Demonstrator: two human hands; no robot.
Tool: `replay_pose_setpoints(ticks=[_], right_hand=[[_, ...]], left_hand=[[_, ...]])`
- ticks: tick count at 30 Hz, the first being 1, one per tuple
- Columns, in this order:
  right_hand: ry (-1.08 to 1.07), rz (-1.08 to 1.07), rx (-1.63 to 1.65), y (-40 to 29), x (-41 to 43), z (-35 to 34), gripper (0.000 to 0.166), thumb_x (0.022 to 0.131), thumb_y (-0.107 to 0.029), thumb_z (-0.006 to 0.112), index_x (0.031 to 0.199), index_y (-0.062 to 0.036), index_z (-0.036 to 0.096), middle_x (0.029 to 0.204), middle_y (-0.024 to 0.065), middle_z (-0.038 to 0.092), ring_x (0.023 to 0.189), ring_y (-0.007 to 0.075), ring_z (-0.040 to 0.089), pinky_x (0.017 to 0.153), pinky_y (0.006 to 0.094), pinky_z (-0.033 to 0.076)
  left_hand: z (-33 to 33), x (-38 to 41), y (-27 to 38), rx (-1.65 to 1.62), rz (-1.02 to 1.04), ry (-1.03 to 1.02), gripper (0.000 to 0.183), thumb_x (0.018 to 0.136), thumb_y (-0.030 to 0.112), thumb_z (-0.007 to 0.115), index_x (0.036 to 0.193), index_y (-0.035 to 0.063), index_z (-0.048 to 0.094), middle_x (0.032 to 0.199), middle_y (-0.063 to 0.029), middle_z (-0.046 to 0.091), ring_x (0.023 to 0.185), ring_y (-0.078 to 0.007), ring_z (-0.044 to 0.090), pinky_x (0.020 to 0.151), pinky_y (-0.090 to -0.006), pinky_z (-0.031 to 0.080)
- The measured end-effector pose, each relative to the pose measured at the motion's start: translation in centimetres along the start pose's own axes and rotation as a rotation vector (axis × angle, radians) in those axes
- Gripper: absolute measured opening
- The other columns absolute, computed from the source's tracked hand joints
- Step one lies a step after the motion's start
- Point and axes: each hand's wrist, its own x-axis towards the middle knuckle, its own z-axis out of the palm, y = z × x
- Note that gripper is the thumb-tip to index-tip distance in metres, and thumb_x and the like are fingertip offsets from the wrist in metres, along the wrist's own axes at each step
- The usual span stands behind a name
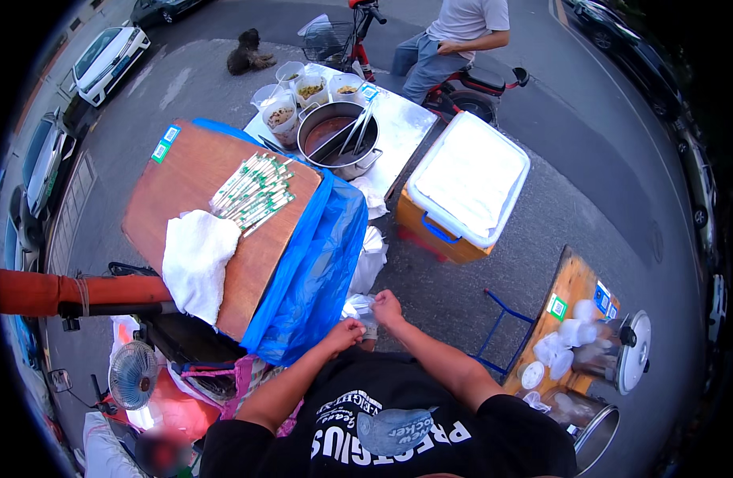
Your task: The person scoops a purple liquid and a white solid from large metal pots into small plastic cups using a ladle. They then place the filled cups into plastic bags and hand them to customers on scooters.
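Note:
My left hand (344,334) and my right hand (388,308) are close together in front of my body, at the edge of a blue plastic sheet (312,257). A thin white plastic bag (358,306) is between them; the fingers of my right hand pinch its edge. My left fingers are curled beside the bag, and whether they grip it is unclear. Left of my hands, a brown wooden board (163,173) bears paper-wrapped chopsticks (256,191) and a white towel (199,263). Beyond it stands a divided metal pot (337,134) with tongs inside.
Food tubs (311,89) stand beside the pot. A lidded white box (471,176) is ahead right. Plastic cups (575,331) and large metal pots (632,352) are on a wooden table at right. A person (462,36) sits on a red scooter; a dog (248,54) lies beyond.

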Motion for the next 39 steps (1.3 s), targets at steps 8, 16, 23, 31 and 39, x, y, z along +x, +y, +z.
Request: replay_pose_setpoints(ticks=[8, 16, 23, 31, 39], right_hand=[[0.018, -0.204, -0.132, -0.6, 0.3, -5.0, 0.016, 0.083, -0.003, 0.068, 0.097, -0.0047, 0.06, 0.083, 0.0111, 0.065, 0.078, 0.0276, 0.065, 0.074, 0.0409, 0.053], [-0.095, -0.885, -0.43, -10.4, -8.5, -13.6, 0.02, 0.08, -0.001, 0.068, 0.099, -0.0043, 0.06, 0.095, 0.0149, 0.061, 0.098, 0.0362, 0.059, 0.085, 0.0437, 0.048], [0.195, -0.427, -0.002, -8.4, -10.7, -16.4, 0.011, 0.09, -0.004, 0.069, 0.097, -0.0023, 0.061, 0.087, 0.0053, 0.061, 0.079, 0.015, 0.061, 0.073, 0.0298, 0.051], [-0.228, 0.112, 0.686, -3.2, -10.7, -19.5, 0.032, 0.102, -0.035, 0.062, 0.116, -0.0064, 0.066, 0.106, 0.001, 0.067, 0.092, 0.0091, 0.06, 0.081, 0.0254, 0.049], [0.112, 0.066, 0.969, -2.0, -8.0, -24.5, 0.027, 0.102, -0.03, 0.063, 0.117, -0.0075, 0.067, 0.103, -0.0012, 0.067, 0.09, 0.0077, 0.058, 0.078, 0.0254, 0.048]], left_hand=[[0.3, 0.3, 4.9, 0.7, 0.644, 0.285, 0.03, 0.088, 0.02, 0.072, 0.113, 0.0056, 0.064, 0.099, -0.013, 0.067, 0.097, -0.0316, 0.066, 0.082, -0.0433, 0.053], [3.9, 5.2, 9.6, 1.077, 0.638, -0.135, 0.027, 0.091, 0.027, 0.068, 0.112, 0.0092, 0.068, 0.093, -0.0114, 0.071, 0.091, -0.0417, 0.07, 0.082, -0.0491, 0.055], [7.2, 6.9, 13.3, -0.389, 0.145, -0.343, 0.042, 0.105, 0.045, 0.052, 0.126, 0.0094, 0.062, 0.104, -0.0106, 0.071, 0.091, -0.0282, 0.072, 0.07, -0.0406, 0.057], [12.1, 7.2, 18.5, -0.619, 0.12, -0.486, 0.051, 0.104, 0.047, 0.051, 0.141, 0.0117, 0.048, 0.12, -0.015, 0.066, 0.106, -0.0315, 0.068, 0.089, -0.0497, 0.057], [19.0, 7.0, 18.5, -0.451, 0.175, -0.514, 0.057, 0.107, 0.046, 0.041, 0.152, 0.011, 0.034, 0.134, -0.0172, 0.059, 0.115, -0.0309, 0.066, 0.095, -0.0484, 0.056]])
